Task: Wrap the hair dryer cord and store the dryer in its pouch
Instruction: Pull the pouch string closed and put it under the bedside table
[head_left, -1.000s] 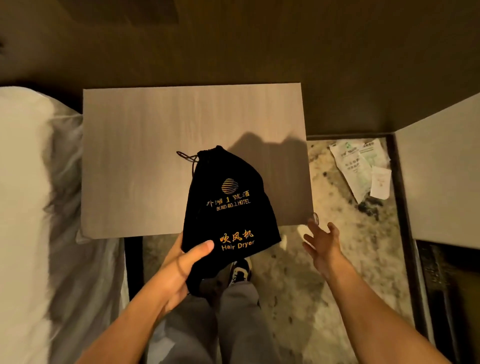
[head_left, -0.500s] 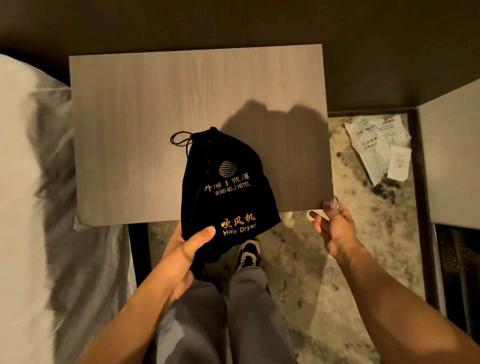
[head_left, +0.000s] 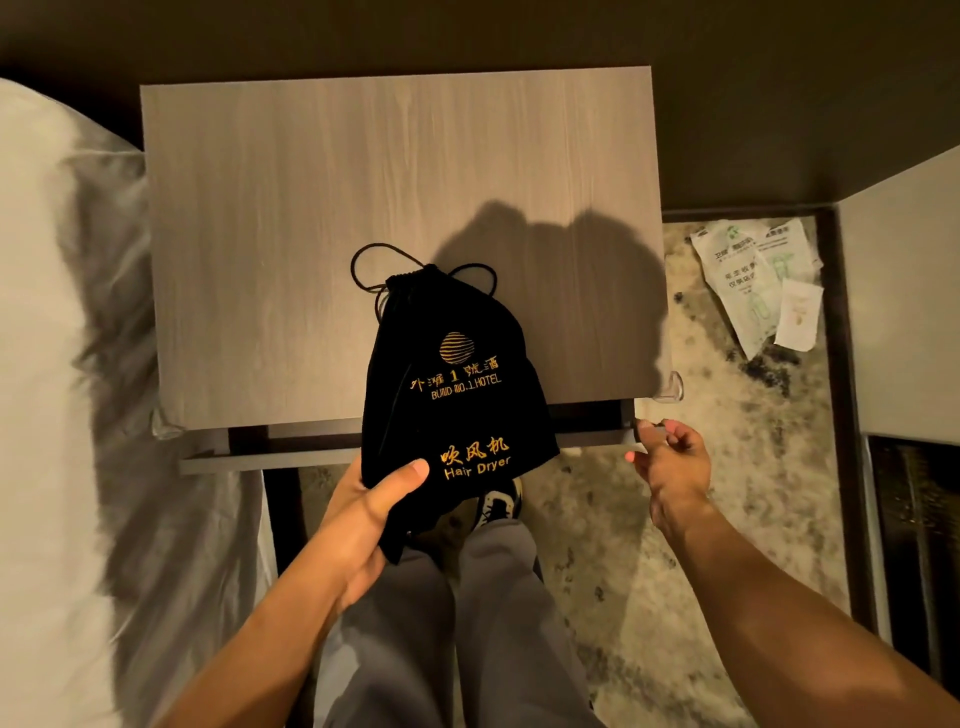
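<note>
A black drawstring pouch (head_left: 457, 384) with gold "Hair Dryer" lettering bulges as if full; its drawn neck and cord loops rest on the grey wooden nightstand (head_left: 322, 218). My left hand (head_left: 363, 514) grips the pouch's bottom corner, thumb on top. My right hand (head_left: 670, 457) is curled on the right end of the nightstand's drawer front (head_left: 291, 457), which stands slightly pulled out under the top. The hair dryer itself is hidden.
A white bed (head_left: 57, 415) lies along the left. Paper packets (head_left: 758, 286) lie on the mottled floor to the right of the nightstand. A pale cabinet (head_left: 904, 312) stands at the far right. My legs and a shoe (head_left: 498, 504) are below the pouch.
My right hand went from open beside the nightstand to gripping the drawer's right end, and the drawer has slid out a little. The pouch stays in my left hand.
</note>
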